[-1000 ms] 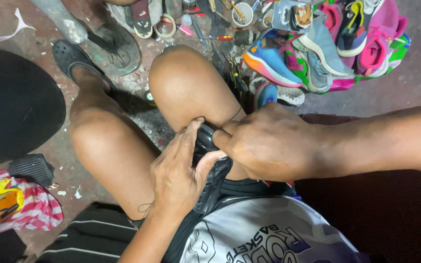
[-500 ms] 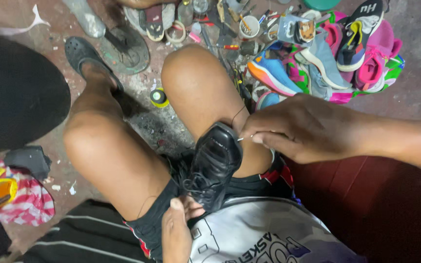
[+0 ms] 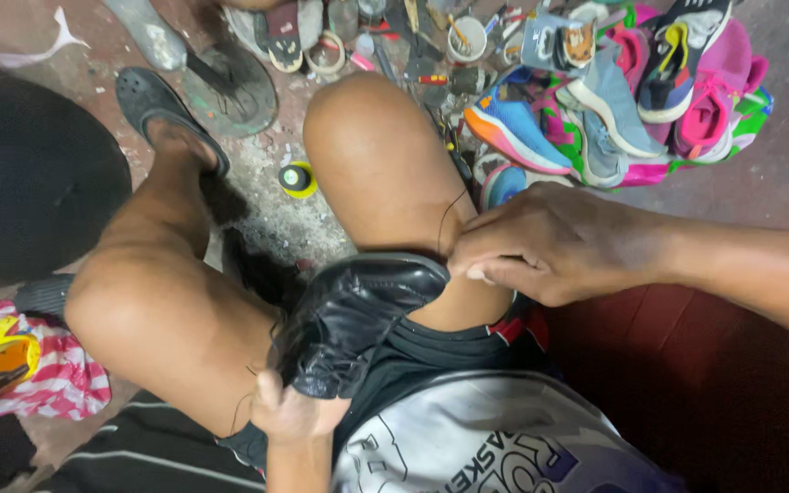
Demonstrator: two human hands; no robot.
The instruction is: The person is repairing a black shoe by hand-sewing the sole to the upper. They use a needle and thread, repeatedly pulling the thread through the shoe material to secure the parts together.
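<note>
A black leather shoe (image 3: 358,319) rests between my bare thighs, toe pointing away. My left hand (image 3: 289,411) grips its near end from below. My right hand (image 3: 550,246) pinches at the shoe's far right edge beside my knee, and a thin dark thread (image 3: 443,224) curves up from its fingertips. Whether a needle is in the fingers is hidden.
A pile of colourful sports shoes (image 3: 614,100) lies at the top right on the concrete floor. Small tools, a cup (image 3: 466,36) and tape rolls clutter the top centre. A small yellow-rimmed spool (image 3: 297,178) sits near my foot in a black sandal (image 3: 162,114). A striped bag (image 3: 20,365) lies at the left.
My left hand has slid from the shoe's top down to its near end. The shoe now lies uncovered on my lap, and my right hand pulled to the right with the thread.
</note>
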